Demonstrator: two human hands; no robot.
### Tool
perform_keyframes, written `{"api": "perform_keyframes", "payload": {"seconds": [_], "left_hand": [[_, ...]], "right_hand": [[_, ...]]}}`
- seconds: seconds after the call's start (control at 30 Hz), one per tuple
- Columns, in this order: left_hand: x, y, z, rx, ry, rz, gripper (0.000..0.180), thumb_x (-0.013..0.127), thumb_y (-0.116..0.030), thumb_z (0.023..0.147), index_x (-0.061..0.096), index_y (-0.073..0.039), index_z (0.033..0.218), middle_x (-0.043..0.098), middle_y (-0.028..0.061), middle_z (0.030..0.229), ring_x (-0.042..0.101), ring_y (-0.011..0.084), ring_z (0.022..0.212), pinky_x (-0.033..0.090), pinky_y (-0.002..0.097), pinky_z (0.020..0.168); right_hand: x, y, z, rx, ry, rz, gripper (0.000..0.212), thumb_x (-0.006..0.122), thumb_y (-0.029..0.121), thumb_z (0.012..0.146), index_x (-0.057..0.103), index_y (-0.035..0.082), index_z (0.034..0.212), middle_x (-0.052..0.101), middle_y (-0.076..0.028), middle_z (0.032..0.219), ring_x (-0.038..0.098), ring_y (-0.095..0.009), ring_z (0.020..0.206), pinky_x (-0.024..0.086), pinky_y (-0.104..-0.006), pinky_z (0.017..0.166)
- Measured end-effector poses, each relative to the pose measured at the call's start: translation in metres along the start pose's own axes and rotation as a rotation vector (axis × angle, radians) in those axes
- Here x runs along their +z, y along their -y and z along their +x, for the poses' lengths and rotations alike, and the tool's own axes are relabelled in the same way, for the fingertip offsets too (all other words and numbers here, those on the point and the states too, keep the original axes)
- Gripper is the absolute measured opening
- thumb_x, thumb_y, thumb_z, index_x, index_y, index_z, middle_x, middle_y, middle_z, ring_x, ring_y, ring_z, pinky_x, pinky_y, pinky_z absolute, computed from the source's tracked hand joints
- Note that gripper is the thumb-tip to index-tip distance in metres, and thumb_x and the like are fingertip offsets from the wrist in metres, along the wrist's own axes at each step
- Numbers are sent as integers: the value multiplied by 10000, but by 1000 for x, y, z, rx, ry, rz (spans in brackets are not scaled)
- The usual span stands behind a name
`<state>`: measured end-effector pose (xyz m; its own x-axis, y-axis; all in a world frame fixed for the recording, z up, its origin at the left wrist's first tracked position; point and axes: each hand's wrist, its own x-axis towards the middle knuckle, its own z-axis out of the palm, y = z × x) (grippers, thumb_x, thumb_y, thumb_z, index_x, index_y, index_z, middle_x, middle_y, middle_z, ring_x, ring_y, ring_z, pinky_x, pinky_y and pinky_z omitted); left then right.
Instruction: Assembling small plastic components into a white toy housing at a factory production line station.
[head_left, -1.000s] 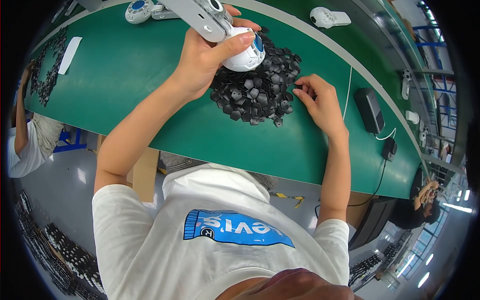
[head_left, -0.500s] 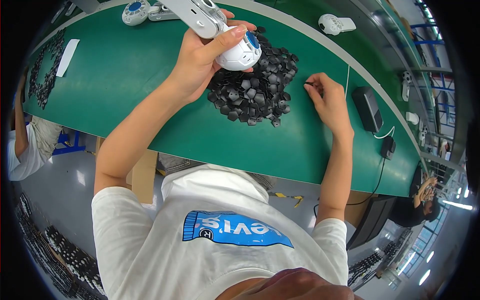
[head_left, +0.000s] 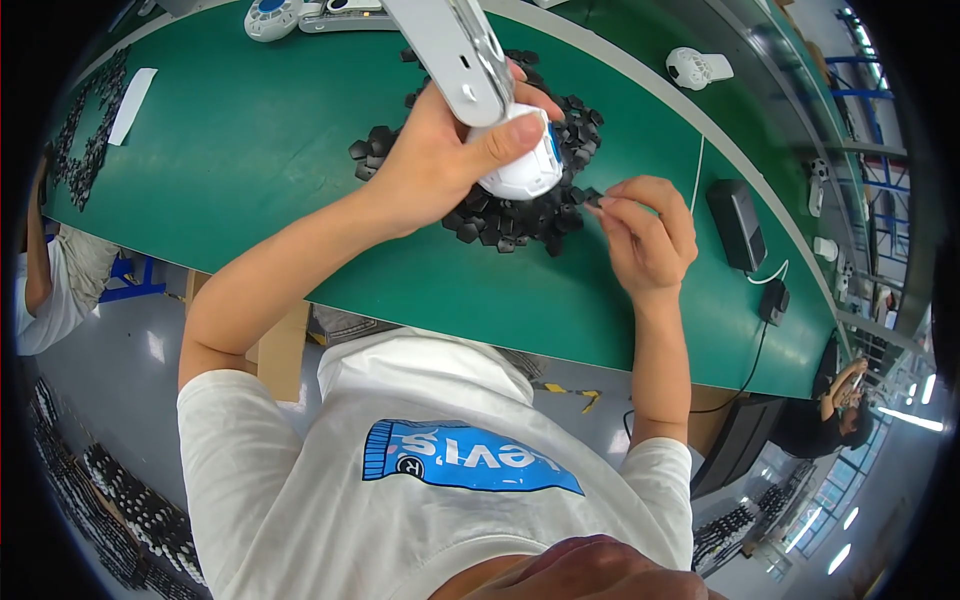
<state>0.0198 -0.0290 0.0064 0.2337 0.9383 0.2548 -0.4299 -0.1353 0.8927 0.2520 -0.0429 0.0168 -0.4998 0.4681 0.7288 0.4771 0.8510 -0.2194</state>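
Note:
My left hand (head_left: 430, 165) is closed around a white plastic device (head_left: 525, 178), a rounded faceted head joined to a long flat arm, with a blue part on the head's right side. It is held above a heap of small black pentagonal pieces (head_left: 500, 228), covering part of them. At the heap's right edge, my right hand (head_left: 650, 235) pinches one small black piece (head_left: 592, 197) between thumb and fingers, a short way from the device's head. Beneath both hands lies the green tabletop (head_left: 400, 280).
A similar white device with a blue disc (head_left: 270, 18) lies at the far left. Beyond the table's rail sits another white unit (head_left: 695, 68). On the right stand a black box (head_left: 735, 222) and a cabled adapter (head_left: 773, 300). More black pieces (head_left: 85, 140) and a white strip (head_left: 132, 106) lie left.
My left hand has brought the white device rightward and nearer to me. The right hand has moved left toward it with the black piece. Some heap pieces have shifted to the left.

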Motion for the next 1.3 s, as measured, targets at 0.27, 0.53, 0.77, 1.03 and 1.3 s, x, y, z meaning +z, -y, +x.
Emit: {"api": "perform_keyframes", "payload": {"seconds": [0.27,0.53,0.77,1.03,1.3], "left_hand": [[10,8,-10,-12,145,103,516,664,-305,905,381,-22,1230,585,94,1065,559,145,991,472,315,860],[14,4,-18,-167,145,185,465,591,-318,948,365,-30,1235,572,78,1074,553,132,983,464,300,859],[17,6,-21,-216,143,203,527,611,-286,942,298,-5,1259,531,86,1046,539,139,973,473,299,828],[22,5,-23,-242,160,224,539,593,-305,951,291,30,1245,508,108,1049,538,153,984,471,288,818],[23,4,-24,-234,156,179,559,587,-334,951,294,51,1231,490,121,1039,539,178,1003,475,303,829]], "right_hand": [[14,25,-4,416,47,609,117,712,22,787,605,-21,807,600,-108,756,560,-189,629,431,-272,564],[11,25,-2,407,228,598,120,701,79,816,615,-5,805,557,-88,675,514,-212,560,382,-305,505],[10,25,-2,421,268,565,147,706,105,802,613,11,739,525,-80,618,494,-228,521,351,-325,479],[6,20,-4,246,374,444,202,707,106,788,562,-6,704,517,-102,601,468,-248,516,340,-346,492],[9,29,-6,479,328,583,215,765,70,749,567,0,705,571,-78,616,538,-183,555,405,-289,519]]}}
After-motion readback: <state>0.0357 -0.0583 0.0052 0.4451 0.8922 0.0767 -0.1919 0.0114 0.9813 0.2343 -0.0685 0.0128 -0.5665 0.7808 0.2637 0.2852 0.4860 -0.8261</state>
